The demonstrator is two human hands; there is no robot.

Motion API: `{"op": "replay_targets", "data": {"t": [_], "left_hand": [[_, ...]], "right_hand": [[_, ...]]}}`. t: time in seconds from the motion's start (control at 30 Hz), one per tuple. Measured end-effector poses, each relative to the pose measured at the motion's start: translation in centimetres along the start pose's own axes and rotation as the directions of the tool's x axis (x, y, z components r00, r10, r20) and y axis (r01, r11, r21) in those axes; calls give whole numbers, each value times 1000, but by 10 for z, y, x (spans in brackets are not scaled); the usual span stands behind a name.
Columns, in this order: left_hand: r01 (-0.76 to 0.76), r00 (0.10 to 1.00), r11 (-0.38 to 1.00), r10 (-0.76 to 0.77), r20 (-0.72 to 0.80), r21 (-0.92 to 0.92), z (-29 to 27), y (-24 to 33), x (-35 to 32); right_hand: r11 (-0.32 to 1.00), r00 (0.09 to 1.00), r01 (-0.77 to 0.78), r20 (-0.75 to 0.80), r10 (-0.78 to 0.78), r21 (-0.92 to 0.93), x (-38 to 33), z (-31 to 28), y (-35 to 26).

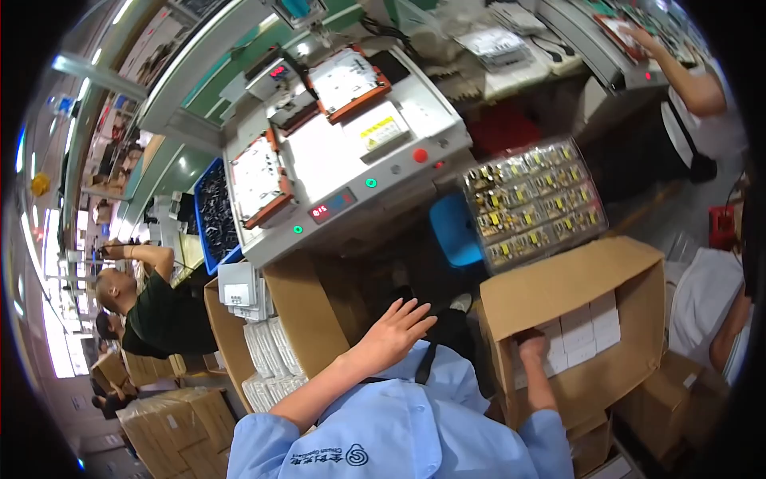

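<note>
The open brown cardboard box (574, 319) looks matt and fibrous, its small white cartons (590, 323) smooth paper. The clear plastic compartment tray (533, 203) shines glossy over small metal parts. The grey machine housing (343, 152) is smooth painted metal with a dull sheen. The light blue sleeve (399, 431) is soft matt cloth.
</note>
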State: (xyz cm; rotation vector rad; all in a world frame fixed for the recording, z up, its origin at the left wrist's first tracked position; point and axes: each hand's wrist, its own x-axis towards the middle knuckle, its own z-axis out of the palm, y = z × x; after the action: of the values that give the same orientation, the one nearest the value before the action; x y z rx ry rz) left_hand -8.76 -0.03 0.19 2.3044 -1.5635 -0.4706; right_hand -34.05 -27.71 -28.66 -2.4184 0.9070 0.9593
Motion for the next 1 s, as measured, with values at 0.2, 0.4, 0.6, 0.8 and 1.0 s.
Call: {"op": "replay_targets", "data": {"t": [0.2,0.4,0.6,0.8,1.0], "left_hand": [[-65,993,997,60,-103,-51,-13,-25,8],[-71,976,995,54,-210,-73,-21,-68,7],[-70,947,989,25,-322,-129,-70,-116,-13],[86,908,972,-168,-384,-220,-107,-170,-57],[259,850,918,-364,-381,-300,-119,-194,-96]], "right_hand": [[691,695,-205,-394,602,693,-64,21,125],[-41,685,464,-329,650,885,-165,-149,23],[-146,827,538,-487,280,830,-96,-248,-102],[27,853,521,-522,30,853,-14,-333,-238],[253,876,468,-481,-10,847,70,-393,-288]]}}
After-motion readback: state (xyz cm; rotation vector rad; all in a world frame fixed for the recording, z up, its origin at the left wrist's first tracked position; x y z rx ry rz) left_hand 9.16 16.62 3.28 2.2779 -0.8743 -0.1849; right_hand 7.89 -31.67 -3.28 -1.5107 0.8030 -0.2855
